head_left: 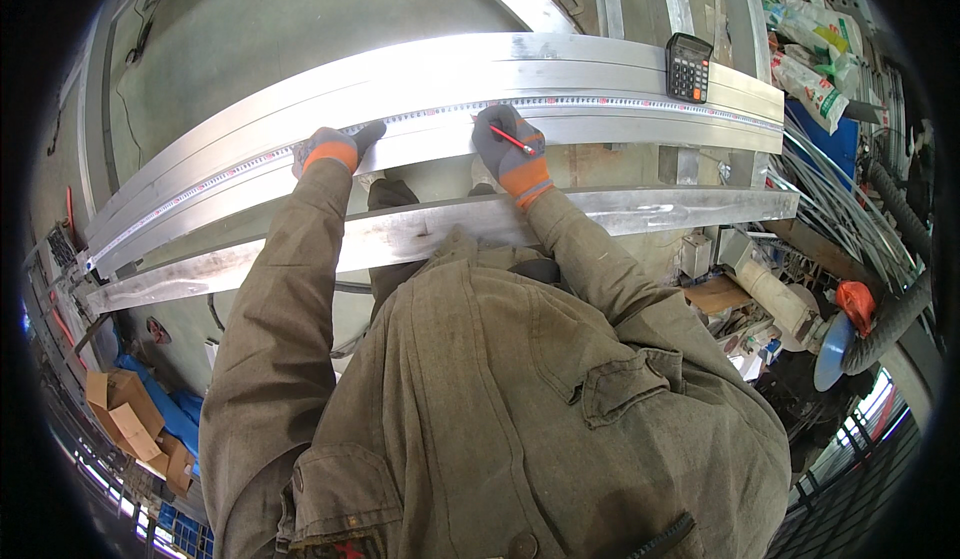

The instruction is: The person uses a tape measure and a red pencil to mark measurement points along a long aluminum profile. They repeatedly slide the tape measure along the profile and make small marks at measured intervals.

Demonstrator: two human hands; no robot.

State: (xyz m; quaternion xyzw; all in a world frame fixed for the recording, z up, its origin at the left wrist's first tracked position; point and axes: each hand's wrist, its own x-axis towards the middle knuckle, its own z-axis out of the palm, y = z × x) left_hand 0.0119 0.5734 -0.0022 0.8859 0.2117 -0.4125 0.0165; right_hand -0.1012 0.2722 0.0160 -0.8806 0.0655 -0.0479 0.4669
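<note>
A long tape measure [600,102] lies stretched along several shiny metal bars [480,64] placed side by side. My left hand [335,147], in a grey and orange glove, rests over the near bars beside the tape. Its thumb stretches out to the right, while the other fingers are partly hidden. Farther right, my right hand [513,149], gloved the same way, holds a red pencil [511,138] with the fist low against the bars, just below the tape. The pencil's tip is too small to make out.
A black calculator [688,68] sits on the bars at the right. Closer to me runs a separate metal bar [640,211]. White bags [808,89], thin rods [825,194] and a ribbed hose [895,329] crowd the right side. Cardboard boxes [135,424] stand at lower left.
</note>
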